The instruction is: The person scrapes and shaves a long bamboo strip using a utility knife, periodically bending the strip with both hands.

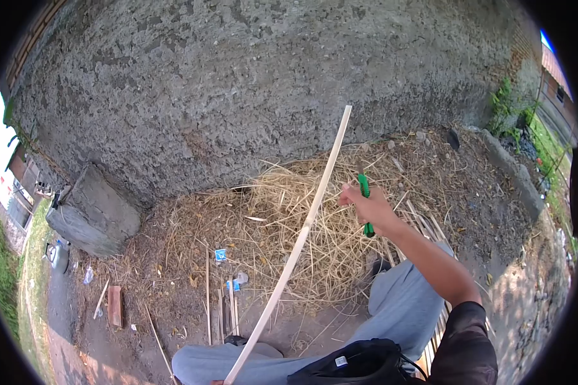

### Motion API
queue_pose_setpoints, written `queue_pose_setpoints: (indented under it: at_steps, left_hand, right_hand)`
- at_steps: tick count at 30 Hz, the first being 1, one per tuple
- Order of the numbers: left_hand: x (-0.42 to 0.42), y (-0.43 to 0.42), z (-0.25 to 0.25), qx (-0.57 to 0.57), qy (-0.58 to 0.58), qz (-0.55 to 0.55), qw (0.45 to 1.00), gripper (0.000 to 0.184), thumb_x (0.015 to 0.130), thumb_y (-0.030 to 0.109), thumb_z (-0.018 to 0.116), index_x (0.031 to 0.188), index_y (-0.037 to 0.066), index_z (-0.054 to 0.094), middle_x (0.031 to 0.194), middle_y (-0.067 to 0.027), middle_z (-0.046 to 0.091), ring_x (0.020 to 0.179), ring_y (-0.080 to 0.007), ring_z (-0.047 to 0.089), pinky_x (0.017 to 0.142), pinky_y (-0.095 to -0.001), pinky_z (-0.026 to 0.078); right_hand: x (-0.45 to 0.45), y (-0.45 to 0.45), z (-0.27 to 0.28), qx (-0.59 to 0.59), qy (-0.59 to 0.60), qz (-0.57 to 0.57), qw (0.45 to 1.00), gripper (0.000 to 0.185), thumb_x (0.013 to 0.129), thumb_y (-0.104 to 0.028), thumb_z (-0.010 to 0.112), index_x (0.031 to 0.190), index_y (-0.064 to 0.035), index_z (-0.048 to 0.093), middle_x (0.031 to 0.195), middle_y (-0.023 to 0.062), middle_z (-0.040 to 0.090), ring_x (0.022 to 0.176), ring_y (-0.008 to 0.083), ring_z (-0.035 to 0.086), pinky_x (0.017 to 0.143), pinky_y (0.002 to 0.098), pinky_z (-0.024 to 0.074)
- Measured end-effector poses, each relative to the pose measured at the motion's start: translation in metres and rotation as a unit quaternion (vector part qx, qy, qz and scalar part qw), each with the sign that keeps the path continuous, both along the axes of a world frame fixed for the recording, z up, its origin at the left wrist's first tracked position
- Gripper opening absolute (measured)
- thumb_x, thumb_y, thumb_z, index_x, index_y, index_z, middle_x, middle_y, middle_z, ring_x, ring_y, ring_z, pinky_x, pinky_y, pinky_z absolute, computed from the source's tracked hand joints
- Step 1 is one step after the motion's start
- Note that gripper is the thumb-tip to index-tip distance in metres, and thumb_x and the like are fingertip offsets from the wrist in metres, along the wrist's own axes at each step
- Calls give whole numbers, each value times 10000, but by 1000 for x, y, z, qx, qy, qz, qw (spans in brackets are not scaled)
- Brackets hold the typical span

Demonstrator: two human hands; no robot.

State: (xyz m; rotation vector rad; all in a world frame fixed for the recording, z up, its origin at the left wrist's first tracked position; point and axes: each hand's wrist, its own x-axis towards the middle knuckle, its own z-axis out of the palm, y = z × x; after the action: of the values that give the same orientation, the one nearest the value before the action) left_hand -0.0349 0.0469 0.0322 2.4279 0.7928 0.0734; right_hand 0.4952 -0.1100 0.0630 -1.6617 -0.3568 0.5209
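A long, pale bamboo strip [297, 247] slants up from the bottom edge across the middle of the view, with a node partway along it. At its lower end only a sliver of my left hand [219, 382] shows, closed on the strip; most of that hand is out of view. My right hand [372, 210] is closed around a green-handled knife [365, 186], to the right of the strip and apart from it. The knife's narrow blade points up and is hard to make out. Beneath both lies a heap of thin bamboo shavings [321, 256].
A rough grey wall [270, 83] rises just ahead. At left stand a concrete block [99, 212] and a metal kettle [58, 256]. A brick piece [115, 306], thin sticks [208, 295] and blue wrappers [220, 255] lie on the dirt. More strips [424, 221] rest by my right leg.
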Motion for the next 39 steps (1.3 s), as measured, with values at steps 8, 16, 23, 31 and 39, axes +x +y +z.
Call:
queue_pose_setpoints:
  at_steps: [8, 16, 23, 31, 39]
  left_hand:
    - [34, 49, -9, 55, -4, -12, 998, 205, 975, 213, 505, 1024, 57, 629, 709, -207, 614, 676, -419, 599, 606, -474, 454]
    - [121, 105, 37, 207, -34, -23, 977, 210, 949, 225, 565, 934, 20, 607, 652, -174, 625, 598, -376, 618, 570, -456, 459]
    - [204, 145, 32, 256, -132, 63, 956, 273, 822, 282, 754, 871, 50, 619, 727, -112, 654, 645, -306, 616, 603, -420, 448]
    - [210, 154, -12, 307, -196, 41, 930, 316, 791, 317, 768, 858, 43, 627, 750, -95, 635, 692, -288, 587, 716, -398, 421]
    - [209, 140, -6, 280, -246, 30, 927, 257, 753, 232, 794, 873, 48, 659, 830, -85, 644, 781, -300, 587, 738, -402, 426]
  right_hand:
    - [4, -9, -10, 237, 111, -69, 963, 453, 986, -382, 567, 1132, 45, 601, 1024, 166, 688, 435, 59, 352, 421, 255, 319]
    - [31, -17, -11, 264, 149, -145, 942, 268, 937, -247, 663, 1049, -9, 610, 878, 95, 653, 448, 55, 332, 420, 240, 285]
    - [54, -32, -22, 259, 68, -194, 944, 205, 922, -204, 675, 972, -8, 643, 857, 114, 680, 433, 55, 362, 418, 242, 297]
    - [46, -37, -22, 282, 77, -209, 933, 214, 912, -203, 689, 962, 3, 658, 808, 105, 685, 423, 66, 368, 416, 249, 294]
    - [55, -51, -28, 303, 61, -258, 915, 229, 901, -222, 702, 937, -3, 644, 791, 85, 649, 402, 62, 370, 391, 254, 285]
